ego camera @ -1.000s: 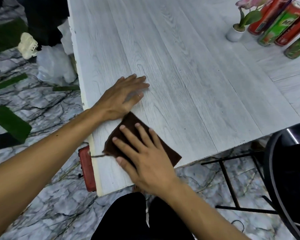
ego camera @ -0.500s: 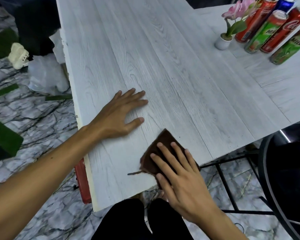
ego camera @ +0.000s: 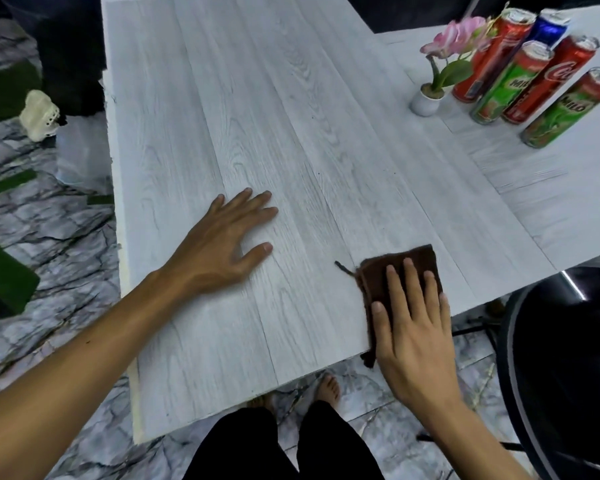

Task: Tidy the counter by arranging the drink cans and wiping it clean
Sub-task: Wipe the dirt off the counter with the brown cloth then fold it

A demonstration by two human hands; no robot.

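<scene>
Now my right hand (ego camera: pixel 413 327), flat and open, has slid the cloth (ego camera: pixel 395 271) rightward along the desk (ego camera: pixel 291 133) edge; my left hand (ego camera: pixel 222 244) stays spread open. Cans (ego camera: pixel 520 81) cluster beside the flowerpot (ego camera: pixel 425 100).

We see the cloth (ego camera: pixel 397 271) lying at the counter's (ego camera: pixel 291 116) near edge, toward its right end, one corner hanging over. Our right hand (ego camera: pixel 413 327) lies flat on it. Our left hand (ego camera: pixel 222 244) rests flat on the counter to the cloth's left, near the left edge. The cans (ego camera: pixel 530 77) stand grouped by the far right corner, the flower pot (ego camera: pixel 426 100) just left of them.
</scene>
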